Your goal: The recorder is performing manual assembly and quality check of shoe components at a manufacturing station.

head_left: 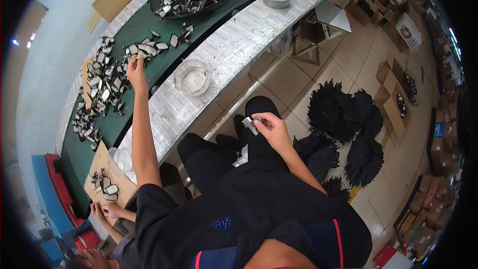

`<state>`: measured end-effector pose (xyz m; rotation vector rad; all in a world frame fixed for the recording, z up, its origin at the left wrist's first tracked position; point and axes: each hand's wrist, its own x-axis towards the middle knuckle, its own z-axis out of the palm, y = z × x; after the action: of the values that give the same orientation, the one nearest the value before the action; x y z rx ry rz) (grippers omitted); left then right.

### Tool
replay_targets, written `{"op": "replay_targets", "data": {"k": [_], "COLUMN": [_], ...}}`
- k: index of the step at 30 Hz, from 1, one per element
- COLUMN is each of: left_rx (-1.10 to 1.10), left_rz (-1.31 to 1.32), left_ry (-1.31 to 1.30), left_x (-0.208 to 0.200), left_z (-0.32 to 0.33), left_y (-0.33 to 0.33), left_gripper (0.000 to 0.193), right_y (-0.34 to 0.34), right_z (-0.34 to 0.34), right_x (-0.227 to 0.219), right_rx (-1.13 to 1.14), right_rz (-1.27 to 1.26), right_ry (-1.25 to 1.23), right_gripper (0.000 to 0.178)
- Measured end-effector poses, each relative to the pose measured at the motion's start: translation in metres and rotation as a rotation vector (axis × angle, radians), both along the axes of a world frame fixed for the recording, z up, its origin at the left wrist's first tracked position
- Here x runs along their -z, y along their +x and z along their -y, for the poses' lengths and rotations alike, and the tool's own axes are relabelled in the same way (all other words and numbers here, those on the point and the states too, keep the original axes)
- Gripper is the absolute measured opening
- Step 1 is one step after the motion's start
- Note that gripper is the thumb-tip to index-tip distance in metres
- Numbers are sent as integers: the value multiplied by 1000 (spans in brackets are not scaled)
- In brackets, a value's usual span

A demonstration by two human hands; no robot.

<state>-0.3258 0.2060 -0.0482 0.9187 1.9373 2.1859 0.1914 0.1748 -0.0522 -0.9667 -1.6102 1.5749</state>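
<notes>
Left hand: [136, 73] arm stretched out over desk [162, 67], fingers drawn together at edge of heap; contact likely with a pale piece, can't tell if it is gripped.
Right hand: [273, 130] fingers closed, pinching a small grey item [250, 125] above the person's right leg; exact kind too small to tell.
Heap: small black-and-white pieces [105, 82], spread loose along the green desk top, left of and under the left hand.
Big tray: round, dark tray [172, 18], far end of desk, piled with similar pieces.
Desk edge: pale printed covering [239, 45] along the person's side.
Clear bowl: round, transparent bowl [192, 77] on that covering, right of left forearm.
Second container: clear tub [120, 161], left of left forearm, next to a tan board.
Tin: round metal tin [277, 3], far part of covering, white stuff inside.
Board: tan board [97, 157], lower left, a few pieces [106, 187] lying on it.
Co-worker: two hands [113, 210] near board's lower edge; what they hold unclear.
Floor: pale tiles [294, 77], black fringed bundles [333, 109] heaped right of the person.
Boxes: open cardboard box [391, 102] beyond the bundles, more stacked along the right.
</notes>
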Motion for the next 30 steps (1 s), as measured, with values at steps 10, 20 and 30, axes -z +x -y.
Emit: {"op": "replay_targets", "data": {"k": [10,20,30], "left_rx": [353,553,492], "left_rz": [873,979,923], "left_ry": [60,-102,-83], "left_x": [-35,-33,-18], "left_z": [157,197,193], "left_y": [220,324,338], "left_gripper": [46,44,29], "right_y": [-20,-28,-31], "right_z": [-3,23,41], "right_x": [-9,-89,-81], "right_rx": [-35,-130,-211], "right_rz": [-91,3,123], "right_ry": [-147,394,702], "right_gripper": [23,26,29]}}
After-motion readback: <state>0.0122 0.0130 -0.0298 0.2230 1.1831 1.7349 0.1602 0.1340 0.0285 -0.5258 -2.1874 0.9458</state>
